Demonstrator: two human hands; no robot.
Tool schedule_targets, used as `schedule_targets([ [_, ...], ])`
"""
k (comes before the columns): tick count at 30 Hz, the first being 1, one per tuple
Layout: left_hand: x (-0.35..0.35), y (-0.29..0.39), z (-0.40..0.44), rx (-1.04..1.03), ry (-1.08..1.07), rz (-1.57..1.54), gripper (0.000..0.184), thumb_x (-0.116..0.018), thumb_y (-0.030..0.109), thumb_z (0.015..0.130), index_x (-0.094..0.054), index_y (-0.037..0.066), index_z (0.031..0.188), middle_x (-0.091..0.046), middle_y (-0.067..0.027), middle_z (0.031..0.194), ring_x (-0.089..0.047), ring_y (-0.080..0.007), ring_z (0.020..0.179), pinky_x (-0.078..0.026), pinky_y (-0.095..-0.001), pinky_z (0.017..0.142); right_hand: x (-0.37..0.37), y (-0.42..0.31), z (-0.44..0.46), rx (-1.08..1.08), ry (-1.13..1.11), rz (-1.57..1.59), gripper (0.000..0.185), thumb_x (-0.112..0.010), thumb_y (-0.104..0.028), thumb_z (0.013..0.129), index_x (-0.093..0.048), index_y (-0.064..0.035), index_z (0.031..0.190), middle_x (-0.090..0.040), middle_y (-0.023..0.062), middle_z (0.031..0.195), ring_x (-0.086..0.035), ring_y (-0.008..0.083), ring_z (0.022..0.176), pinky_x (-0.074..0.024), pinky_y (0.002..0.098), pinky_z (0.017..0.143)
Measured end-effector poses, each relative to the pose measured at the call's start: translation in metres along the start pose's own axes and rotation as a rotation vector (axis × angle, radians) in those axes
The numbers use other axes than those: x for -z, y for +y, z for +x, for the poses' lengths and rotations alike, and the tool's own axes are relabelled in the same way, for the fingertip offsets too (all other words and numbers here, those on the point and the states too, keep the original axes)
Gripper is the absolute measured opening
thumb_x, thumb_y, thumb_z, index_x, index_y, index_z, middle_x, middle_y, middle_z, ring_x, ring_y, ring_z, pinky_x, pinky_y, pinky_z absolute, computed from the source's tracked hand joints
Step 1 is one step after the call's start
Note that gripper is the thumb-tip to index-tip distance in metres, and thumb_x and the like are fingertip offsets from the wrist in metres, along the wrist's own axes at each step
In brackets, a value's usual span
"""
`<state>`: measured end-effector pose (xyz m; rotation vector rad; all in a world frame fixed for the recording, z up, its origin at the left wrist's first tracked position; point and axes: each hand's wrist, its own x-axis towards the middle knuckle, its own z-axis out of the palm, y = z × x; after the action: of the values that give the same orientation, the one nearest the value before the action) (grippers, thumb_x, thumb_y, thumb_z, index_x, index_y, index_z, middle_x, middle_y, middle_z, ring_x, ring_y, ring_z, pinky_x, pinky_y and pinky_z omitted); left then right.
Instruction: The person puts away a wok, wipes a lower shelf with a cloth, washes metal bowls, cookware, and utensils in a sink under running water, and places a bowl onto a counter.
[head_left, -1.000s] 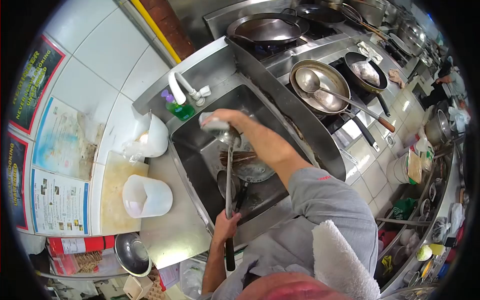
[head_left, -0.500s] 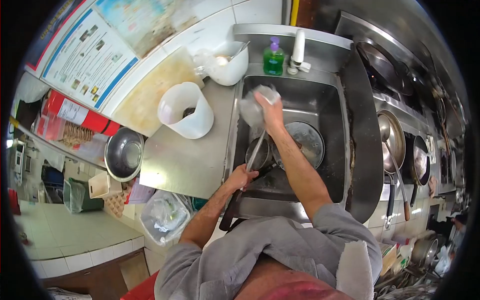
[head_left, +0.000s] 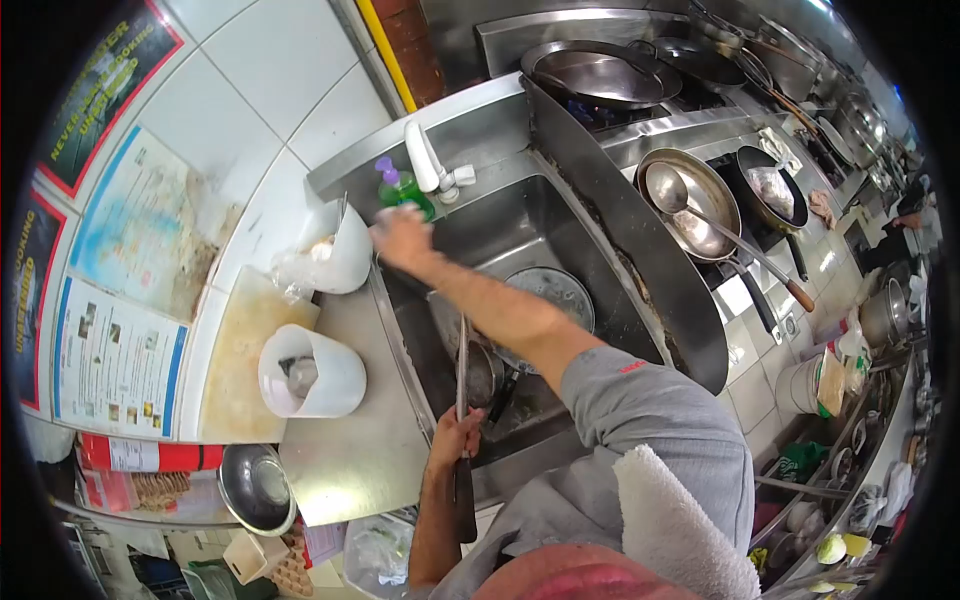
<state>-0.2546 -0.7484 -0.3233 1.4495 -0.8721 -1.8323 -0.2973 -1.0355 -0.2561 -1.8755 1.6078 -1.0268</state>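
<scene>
My left hand point(head_left: 458, 437) is closed around the dark handle of a long metal utensil point(head_left: 462, 370), which reaches up over the sink point(head_left: 400, 345). At the sink's back left corner, my right hand point(head_left: 404, 240) is closed on something pale and blurred. Just behind it stands a green soap bottle point(head_left: 405, 190) with a purple pump. Below my right forearm, a round pan or lid point(head_left: 560, 290) lies in the sink, with a smaller dark pan point(head_left: 484, 378) beside it. The utensil's upper end is hidden by my forearm.
A white faucet point(head_left: 425, 160) rises behind the sink. Left of the basin are a white tub point(head_left: 335, 385) with something greyish inside and a white bowl point(head_left: 345, 250). Across the metal divider point(head_left: 660, 290), pans and a ladle point(head_left: 735, 240) rest on the stove.
My right hand has moved from above the sink's left side towards the soap bottle. My left hand keeps hold of the utensil. The camera view has turned.
</scene>
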Motion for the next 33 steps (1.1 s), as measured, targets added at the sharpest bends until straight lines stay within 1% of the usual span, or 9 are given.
schedule_targets([
  [5, -0.01, 0.014, 0.007, 0.021, -0.059, -0.106, 0.021, -0.057, 0.02, 0.086, -0.042, 0.006, 0.083, -0.035, 0.0022, 0.047, -0.034, -0.0079, 0.033, -0.03, -0.0244, 0.03, 0.034, 0.116, 0.066, -0.285, 0.255, -0.21, 0.059, -0.061, -0.038, 0.077, -0.043, -0.007, 0.124, -0.041, 0.0226, 0.122, -0.042, 0.0355, 0.113, -0.035, 0.0517, 0.091],
  [7, -0.016, 0.021, 0.009, 0.035, -0.104, -0.26, 0.018, -0.056, 0.018, 0.087, -0.042, 0.006, 0.085, -0.034, 0.0027, 0.05, -0.033, -0.0072, 0.033, -0.029, -0.024, 0.031, 0.037, 0.15, 0.094, -0.425, 0.061, 0.123, 0.064, -0.061, -0.039, 0.078, -0.038, -0.0096, 0.129, -0.045, 0.0211, 0.121, -0.045, 0.0317, 0.112, -0.0343, 0.0477, 0.095],
  [8, -0.019, 0.026, 0.009, 0.055, -0.111, -0.282, 0.016, -0.054, 0.017, 0.087, -0.042, 0.007, 0.087, -0.033, 0.0033, 0.052, -0.031, -0.0063, 0.034, -0.028, -0.0232, 0.031, -0.003, 0.199, 0.125, -0.268, 0.134, 0.205, 0.064, -0.061, -0.041, 0.078, -0.039, -0.0095, 0.128, -0.056, 0.017, 0.107, -0.058, 0.0255, 0.089, -0.0486, 0.0394, 0.077],
  [13, -0.03, 0.039, 0.015, 0.071, -0.163, -0.403, 0.016, -0.055, 0.017, 0.087, -0.042, 0.008, 0.088, -0.033, 0.0034, 0.053, -0.031, -0.0058, 0.034, -0.027, -0.0224, 0.031, 0.041, 0.194, 0.133, -0.486, -0.26, 0.687, 0.049, -0.065, -0.034, 0.078, -0.049, -0.0063, 0.115, -0.06, 0.0079, 0.09, -0.052, 0.0107, 0.046, -0.0384, 0.0208, 0.034],
  [16, -0.037, 0.047, 0.019, 0.062, -0.163, -0.41, 0.016, -0.056, 0.017, 0.087, -0.042, 0.009, 0.088, -0.033, 0.0034, 0.054, -0.031, -0.0055, 0.034, -0.027, -0.0221, 0.031, 0.037, 0.201, 0.14, -0.488, -0.26, 0.812, 0.037, -0.069, -0.023, 0.075, -0.055, -0.0056, 0.103, -0.061, 0.006, 0.081, -0.053, 0.0108, 0.05, -0.0402, 0.0217, 0.038],
  [22, -0.043, 0.056, 0.033, 0.042, -0.176, -0.36, 0.018, -0.056, 0.02, 0.087, -0.042, 0.009, 0.087, -0.033, 0.0034, 0.054, -0.031, -0.0053, 0.035, -0.028, -0.0223, 0.032, 0.042, 0.198, 0.127, -0.297, -0.154, 0.752, 0.053, -0.076, -0.006, 0.063, -0.054, -0.0033, 0.111, -0.061, 0.0066, 0.081, -0.055, 0.0114, 0.06, -0.046, 0.0243, 0.049],
  [29, -0.048, 0.064, 0.043, 0.082, -0.069, -0.159, 0.018, -0.054, 0.022, 0.088, -0.042, 0.008, 0.086, -0.035, 0.0026, 0.054, -0.033, -0.006, 0.036, -0.03, -0.0229, 0.033, 0.003, 0.226, 0.141, -0.182, -0.039, 0.627, 0.054, -0.075, -0.005, 0.063, -0.053, -0.0026, 0.113, -0.06, 0.0089, 0.094, -0.059, 0.0151, 0.082, -0.0503, 0.0256, 0.063],
  [31, -0.051, 0.069, 0.042, 0.081, -0.049, -0.099, 0.018, -0.054, 0.022, 0.088, -0.043, 0.007, 0.087, -0.036, 0.0024, 0.054, -0.034, -0.0062, 0.037, -0.03, -0.0231, 0.033, -0.003, 0.229, 0.142, -0.224, -0.024, 0.69, 0.062, -0.079, -0.013, 0.058, -0.054, -0.0066, 0.114, -0.061, 0.0128, 0.104, -0.058, 0.0246, 0.097, -0.0445, 0.0319, 0.085],
  [33, -0.052, 0.071, 0.043, 0.082, -0.031, -0.041, 0.018, -0.053, 0.021, 0.088, -0.044, 0.007, 0.088, -0.037, 0.0021, 0.055, -0.035, -0.0064, 0.037, -0.031, -0.0234, 0.034, 0.004, 0.213, 0.125, -0.19, 0.121, 0.547, 0.062, -0.077, -0.017, 0.061, -0.051, -0.0079, 0.117, -0.06, 0.0137, 0.106, -0.057, 0.0265, 0.099, -0.0436, 0.0329, 0.087],
])
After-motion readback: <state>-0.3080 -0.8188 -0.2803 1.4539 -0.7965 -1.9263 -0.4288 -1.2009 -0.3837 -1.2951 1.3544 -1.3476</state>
